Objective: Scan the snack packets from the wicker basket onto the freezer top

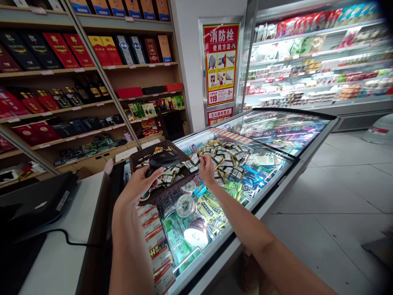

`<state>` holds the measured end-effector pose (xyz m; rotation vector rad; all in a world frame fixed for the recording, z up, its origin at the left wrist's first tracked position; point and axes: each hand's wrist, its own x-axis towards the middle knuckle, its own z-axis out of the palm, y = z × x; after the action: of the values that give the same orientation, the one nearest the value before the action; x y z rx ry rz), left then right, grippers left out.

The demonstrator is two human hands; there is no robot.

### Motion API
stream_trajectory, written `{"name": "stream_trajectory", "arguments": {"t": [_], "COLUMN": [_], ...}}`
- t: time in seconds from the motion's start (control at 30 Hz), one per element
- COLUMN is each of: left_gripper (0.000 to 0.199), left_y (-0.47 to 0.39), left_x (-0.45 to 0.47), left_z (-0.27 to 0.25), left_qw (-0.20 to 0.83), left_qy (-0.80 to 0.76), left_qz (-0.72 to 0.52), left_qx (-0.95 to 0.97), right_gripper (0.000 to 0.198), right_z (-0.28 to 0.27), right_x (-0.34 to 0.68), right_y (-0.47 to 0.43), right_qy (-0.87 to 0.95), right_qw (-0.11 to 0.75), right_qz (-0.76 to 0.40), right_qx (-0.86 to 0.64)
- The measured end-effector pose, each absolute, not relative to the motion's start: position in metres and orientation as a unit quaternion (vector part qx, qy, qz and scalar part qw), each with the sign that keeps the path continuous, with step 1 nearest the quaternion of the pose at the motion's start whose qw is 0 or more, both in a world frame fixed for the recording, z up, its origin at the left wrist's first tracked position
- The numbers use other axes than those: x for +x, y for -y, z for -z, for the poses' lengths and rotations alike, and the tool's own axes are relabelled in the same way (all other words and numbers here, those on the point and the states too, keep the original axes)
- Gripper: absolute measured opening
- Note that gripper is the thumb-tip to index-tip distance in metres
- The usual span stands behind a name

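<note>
My left hand [144,180] is wrapped round the handle of a black handheld barcode scanner [164,158], whose head points right over a dark brown woven basket [172,187]. Small green-and-white snack packets [168,176] fill part of the basket. My right hand [207,169] has its fingers pinched at the edge of a snack packet [193,161], just right of the scanner. Behind and beside that hand, a loose heap of similar packets [225,157] lies on the glass lid of a chest freezer [267,180]. The fingertips of my right hand are partly hidden.
Under the glass lie tubs [186,205] and colourful ice-cream wrappers [211,207]. On the left stands a counter [69,241] with a black machine [37,200] and cable. Shelves of boxes [61,49] rise behind; a lit display fridge [307,69] stands at the back right.
</note>
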<state>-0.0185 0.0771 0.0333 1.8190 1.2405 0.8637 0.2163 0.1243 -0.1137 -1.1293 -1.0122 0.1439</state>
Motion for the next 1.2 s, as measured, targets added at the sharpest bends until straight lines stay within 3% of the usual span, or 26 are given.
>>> {"name": "stream_trajectory", "arguments": {"t": [0.17, 0.53, 0.83, 1.07, 1.2], "left_gripper": [0.048, 0.040, 0.045, 0.052, 0.055], "left_y": [-0.079, -0.077, -0.074, -0.071, -0.071], "left_x": [-0.015, -0.011, -0.001, -0.008, -0.024], "left_z": [-0.033, -0.030, -0.034, -0.044, -0.048], "left_qw": [0.378, 0.320, 0.326, 0.329, 0.335], "left_qy": [-0.488, -0.483, -0.488, -0.505, -0.546], "left_qz": [-0.302, -0.233, -0.242, -0.251, -0.277], "left_qx": [0.726, 0.781, 0.773, 0.757, 0.716], "right_gripper": [0.023, 0.023, 0.023, 0.037, 0.049], "right_z": [0.109, 0.109, 0.108, 0.115, 0.121], "right_x": [0.226, 0.238, 0.240, 0.271, 0.277], "right_y": [-0.123, -0.128, -0.129, -0.136, -0.141], "right_qy": [0.414, 0.435, 0.441, 0.317, 0.317], "right_qw": [0.760, 0.724, 0.691, 0.691, 0.640], "right_qz": [-0.029, -0.061, -0.088, -0.106, -0.083], "right_qx": [-0.500, -0.532, -0.565, -0.641, -0.695]}}
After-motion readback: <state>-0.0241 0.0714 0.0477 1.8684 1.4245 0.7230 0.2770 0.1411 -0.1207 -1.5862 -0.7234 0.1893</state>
